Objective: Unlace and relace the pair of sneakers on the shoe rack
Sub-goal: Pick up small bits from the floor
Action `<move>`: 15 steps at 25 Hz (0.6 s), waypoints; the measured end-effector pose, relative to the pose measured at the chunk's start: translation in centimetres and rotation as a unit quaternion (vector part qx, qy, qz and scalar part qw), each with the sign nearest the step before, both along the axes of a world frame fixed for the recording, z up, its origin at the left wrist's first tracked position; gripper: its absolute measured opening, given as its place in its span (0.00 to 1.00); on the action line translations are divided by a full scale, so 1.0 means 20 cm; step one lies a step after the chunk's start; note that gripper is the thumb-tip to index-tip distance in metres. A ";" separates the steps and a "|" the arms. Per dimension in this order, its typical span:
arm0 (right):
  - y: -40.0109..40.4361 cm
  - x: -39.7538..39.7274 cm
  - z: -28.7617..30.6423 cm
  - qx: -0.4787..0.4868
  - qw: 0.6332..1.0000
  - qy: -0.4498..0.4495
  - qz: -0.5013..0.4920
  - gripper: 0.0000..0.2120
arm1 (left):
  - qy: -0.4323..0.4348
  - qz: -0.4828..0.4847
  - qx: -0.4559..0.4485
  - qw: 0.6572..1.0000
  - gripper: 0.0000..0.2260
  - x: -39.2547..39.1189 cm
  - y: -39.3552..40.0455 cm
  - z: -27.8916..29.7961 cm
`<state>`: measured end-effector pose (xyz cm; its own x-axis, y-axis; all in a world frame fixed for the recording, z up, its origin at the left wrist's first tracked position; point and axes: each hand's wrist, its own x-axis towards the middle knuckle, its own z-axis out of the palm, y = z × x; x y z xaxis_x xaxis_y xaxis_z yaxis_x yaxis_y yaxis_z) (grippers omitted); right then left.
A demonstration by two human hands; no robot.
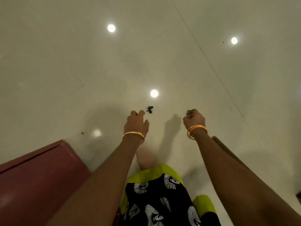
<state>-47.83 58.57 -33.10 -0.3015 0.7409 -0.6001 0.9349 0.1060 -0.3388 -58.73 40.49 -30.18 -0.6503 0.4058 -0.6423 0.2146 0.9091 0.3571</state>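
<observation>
1. no sneakers and no shoe rack show in this view; where they are cannot be told from here. the camera looks down at a glossy pale floor (162, 62) with ceiling lights reflected in it.
2. the left hand (136, 124) is stretched forward and low, its fingers (141, 112) loosely spread and holding nothing, close to a small black object (149, 109) lying on the floor just beyond the fingertips. what that object is cannot be told; it is too small and blurred.
3. the right hand (194, 117) is also held out, well apart from the left, with its fingers curled in. something small and pale may be pinched at the fingertips, but it is too unclear to say whether it grips anything.
4. a dark red cabinet (32, 176) stands at the lower left, beside the left forearm; bangles sit on both wrists, and a black and green patterned garment (156, 193) fills the bottom centre.
5. judged from this, the lacing work itself is not in hand; the person seems to be between steps, perhaps reaching for the black piece on the floor.
6. the next move likely calls for a fine pinch with the left fingers on that small piece, then turning to find the sneakers.
</observation>
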 end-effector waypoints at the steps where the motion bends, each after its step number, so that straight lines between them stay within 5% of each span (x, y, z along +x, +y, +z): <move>1: 0.08 0.04 -0.13 -0.007 1.000 -0.020 -0.021 0.11 | -0.007 -0.022 -0.013 1.000 0.19 -0.01 0.05 -0.13; 7: 0.22 0.21 -0.63 0.005 0.989 -0.036 -0.140 0.27 | 0.002 -0.067 -0.027 0.997 0.30 0.03 0.18 -0.67; 10: 0.18 0.23 -0.73 0.072 0.993 -0.015 -0.095 0.20 | 0.049 -0.098 -0.034 0.993 0.25 0.03 0.21 -0.81; 15: 0.12 0.19 -0.70 0.073 0.988 0.055 -0.121 0.09 | 0.017 0.012 0.039 0.999 0.15 0.03 0.23 -0.83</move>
<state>-44.09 61.06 -47.10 -0.1618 0.8758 -0.4547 0.8971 -0.0614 -0.4375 -58.12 45.05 -46.73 -0.6819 0.4377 -0.5861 0.2057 0.8836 0.4206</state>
